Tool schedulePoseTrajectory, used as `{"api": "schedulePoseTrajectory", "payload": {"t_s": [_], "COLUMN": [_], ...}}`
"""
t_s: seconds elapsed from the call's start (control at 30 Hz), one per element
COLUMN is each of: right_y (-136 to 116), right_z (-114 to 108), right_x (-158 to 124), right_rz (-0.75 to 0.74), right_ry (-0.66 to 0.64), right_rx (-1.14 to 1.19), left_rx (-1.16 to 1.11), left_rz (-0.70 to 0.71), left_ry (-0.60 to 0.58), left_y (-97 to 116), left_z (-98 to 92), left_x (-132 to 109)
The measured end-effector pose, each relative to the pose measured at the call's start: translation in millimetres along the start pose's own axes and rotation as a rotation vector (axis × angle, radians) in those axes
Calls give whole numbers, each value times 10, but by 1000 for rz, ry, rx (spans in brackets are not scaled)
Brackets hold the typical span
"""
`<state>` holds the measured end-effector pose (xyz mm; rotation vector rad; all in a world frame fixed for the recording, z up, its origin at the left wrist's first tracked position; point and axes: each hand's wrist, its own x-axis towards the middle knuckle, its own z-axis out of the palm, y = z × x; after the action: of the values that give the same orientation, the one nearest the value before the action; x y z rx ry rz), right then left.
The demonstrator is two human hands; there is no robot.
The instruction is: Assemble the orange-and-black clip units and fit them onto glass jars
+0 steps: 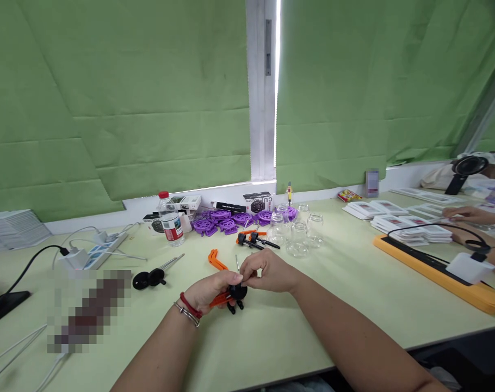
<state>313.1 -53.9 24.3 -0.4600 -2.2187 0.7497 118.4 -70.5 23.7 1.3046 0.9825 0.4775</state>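
My left hand (pixel 212 291), with a red cord and metal bracelet at the wrist, is closed around a small black and orange clamp-like part (pixel 232 297) just above the pale green table (pixel 272 337). My right hand (pixel 267 271) meets it from the right, fingers pinched on the black top of the same part. An orange bracket (pixel 216 259) lies just behind my hands. Two more black and orange clamps (pixel 253 239) lie further back. A black round piece with a metal rod (pixel 154 275) rests to the left.
Purple plastic wheels (pixel 231 220), clear glass jars (pixel 297 235), a water bottle (pixel 170 219) and small boxes line the back. A power strip with cables (pixel 94 251) is at left. Another person's hands (pixel 470 216) work among card stacks (pixel 402 223) and an orange tray (pixel 443 275) at right.
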Motion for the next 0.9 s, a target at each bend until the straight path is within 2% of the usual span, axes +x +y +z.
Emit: {"api": "schedulePoseTrajectory", "payload": {"t_s": [0.27, 0.9], "right_y": [-48, 9], "right_z": [-13, -6], "right_x": [19, 30], "right_rz": [149, 129], "right_ry": [-27, -46], "right_rx": [31, 11], "left_rx": [-4, 42], "left_rz": [-1, 17], "left_ry": [-12, -60], "left_y": [-42, 14], "left_z": [-26, 0], "left_x": [28, 7]}}
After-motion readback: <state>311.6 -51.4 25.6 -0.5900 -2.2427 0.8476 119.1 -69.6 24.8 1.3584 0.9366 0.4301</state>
